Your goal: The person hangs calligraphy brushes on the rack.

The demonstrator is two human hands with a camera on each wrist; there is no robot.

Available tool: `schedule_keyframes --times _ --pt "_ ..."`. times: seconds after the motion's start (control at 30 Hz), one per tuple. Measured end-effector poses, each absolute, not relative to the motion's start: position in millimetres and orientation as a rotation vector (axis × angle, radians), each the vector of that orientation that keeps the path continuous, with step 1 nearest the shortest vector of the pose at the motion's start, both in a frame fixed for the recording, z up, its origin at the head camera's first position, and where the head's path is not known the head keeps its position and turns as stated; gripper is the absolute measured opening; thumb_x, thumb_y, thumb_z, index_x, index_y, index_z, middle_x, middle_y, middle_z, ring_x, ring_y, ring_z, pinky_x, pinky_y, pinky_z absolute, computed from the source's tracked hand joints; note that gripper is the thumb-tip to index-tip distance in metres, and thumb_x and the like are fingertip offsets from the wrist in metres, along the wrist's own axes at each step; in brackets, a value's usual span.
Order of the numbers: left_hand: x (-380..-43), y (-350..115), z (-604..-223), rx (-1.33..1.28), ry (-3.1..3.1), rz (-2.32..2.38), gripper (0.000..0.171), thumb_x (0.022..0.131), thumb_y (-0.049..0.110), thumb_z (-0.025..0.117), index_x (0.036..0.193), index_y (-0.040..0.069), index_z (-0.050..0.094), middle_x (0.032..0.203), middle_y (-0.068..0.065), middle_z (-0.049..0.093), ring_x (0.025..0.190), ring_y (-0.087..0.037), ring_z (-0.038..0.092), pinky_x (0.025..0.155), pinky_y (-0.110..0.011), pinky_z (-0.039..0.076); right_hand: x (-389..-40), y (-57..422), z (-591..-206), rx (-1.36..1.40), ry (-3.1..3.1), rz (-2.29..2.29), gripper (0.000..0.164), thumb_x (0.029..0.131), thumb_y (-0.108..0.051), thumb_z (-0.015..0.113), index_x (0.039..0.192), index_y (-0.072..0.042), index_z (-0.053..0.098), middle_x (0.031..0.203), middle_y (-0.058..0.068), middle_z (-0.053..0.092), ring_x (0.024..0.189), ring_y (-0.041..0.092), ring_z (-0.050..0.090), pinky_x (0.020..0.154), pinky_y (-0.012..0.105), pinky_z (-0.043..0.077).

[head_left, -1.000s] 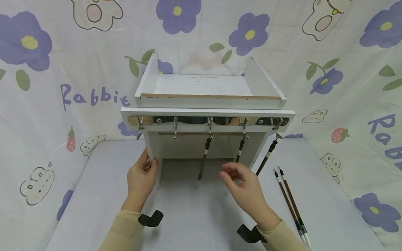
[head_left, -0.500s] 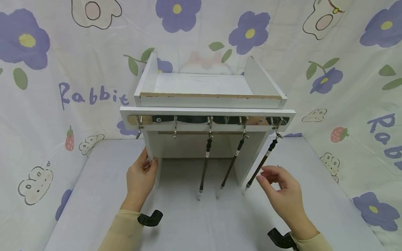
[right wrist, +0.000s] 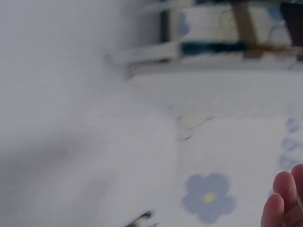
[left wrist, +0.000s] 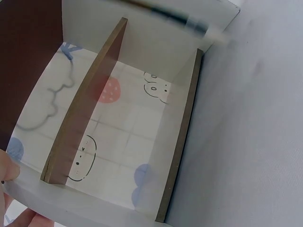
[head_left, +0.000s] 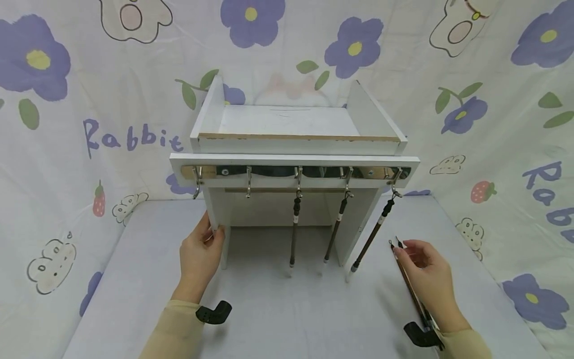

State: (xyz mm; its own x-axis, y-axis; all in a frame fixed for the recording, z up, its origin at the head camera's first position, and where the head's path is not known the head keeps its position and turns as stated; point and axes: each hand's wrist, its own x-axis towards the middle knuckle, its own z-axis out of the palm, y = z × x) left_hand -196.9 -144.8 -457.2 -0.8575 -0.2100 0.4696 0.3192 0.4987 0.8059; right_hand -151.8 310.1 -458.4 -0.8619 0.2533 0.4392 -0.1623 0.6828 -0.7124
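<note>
Head, left hand [head_left: 202,259]: thumb and fingers grip the left side panel [head_left: 219,204] of the white rack [head_left: 296,160].
Head, right hand [head_left: 428,279]: fingers loosely bent, no grip visible; at two loose brushes [head_left: 406,277] on the table [head_left: 305,314], contact unclear.
Head, hooks [head_left: 299,179]: three brushes [head_left: 335,228] hang from the right-hand three.
Left wrist, rack: gripped at its edge.
Right wrist, fingertips [right wrist: 284,185]: part-visible, apart from blurred brush ends [right wrist: 141,218].
</note>
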Motion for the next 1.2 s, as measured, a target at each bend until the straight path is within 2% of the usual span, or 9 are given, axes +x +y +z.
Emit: schedule_keyframes --times 0.2,0.37,0.53,0.67,0.9,1.2 --pt "-197 -146 -459 -0.077 -2.228 -1.357 0.050 0.094 0.017 0.062 0.142 0.018 0.051 0.131 -0.006 0.060 0.102 -0.030 0.066 0.080 -0.031 0.056 -162 330 -486 -0.234 -2.546 0.998 0.041 0.089 -0.043 0.067 0.113 -0.010 0.065 0.096 0.002 0.067 0.079 0.006 0.059 0.064 0.012 0.047" --pt "-197 -146 -460 -0.072 -2.231 -1.356 0.050 0.094 0.017 0.061 0.143 0.020 0.051 0.131 -0.005 0.060 0.102 -0.030 0.066 0.080 -0.032 0.056 -171 341 -501 -0.270 -2.624 0.983 0.048 0.089 -0.048 0.065 0.114 -0.007 0.064 0.098 0.006 0.068 0.086 0.016 0.061 0.064 0.015 0.048" --pt "-197 -146 -461 -0.065 -2.233 -1.366 0.049 0.094 0.017 0.062 0.142 0.018 0.051 0.131 -0.005 0.060 0.102 -0.030 0.066 0.080 -0.031 0.056 -178 347 -513 -0.312 -2.710 0.991 0.056 0.089 -0.050 0.064 0.119 -0.003 0.060 0.102 0.010 0.064 0.093 0.026 0.061 0.073 0.030 0.049" --pt "-196 -145 -459 -0.062 -2.239 -1.378 0.049 0.094 0.017 0.062 0.142 0.017 0.051 0.131 -0.004 0.060 0.102 -0.030 0.066 0.080 -0.030 0.056 -181 349 -520 -0.352 -2.785 1.010 0.063 0.089 -0.053 0.062 0.124 -0.001 0.055 0.111 0.016 0.060 0.100 0.031 0.059 0.078 0.040 0.050" --pt "-197 -145 -459 -0.074 -2.239 -1.373 0.049 0.094 0.017 0.061 0.142 0.016 0.051 0.132 -0.006 0.059 0.103 -0.030 0.066 0.080 -0.030 0.056 -182 349 -526 -0.364 -2.863 1.022 0.066 0.090 -0.052 0.062 0.128 0.001 0.050 0.120 0.021 0.056 0.107 0.035 0.056 0.085 0.048 0.050" --pt "-197 -145 -458 -0.075 -2.246 -1.363 0.049 0.094 0.017 0.061 0.142 0.016 0.051 0.131 -0.007 0.059 0.103 -0.030 0.066 0.079 -0.031 0.056 -182 342 -522 -0.327 -2.881 1.018 0.056 0.092 -0.039 0.065 0.127 0.003 0.050 0.119 0.023 0.057 0.105 0.035 0.056 0.088 0.051 0.048"
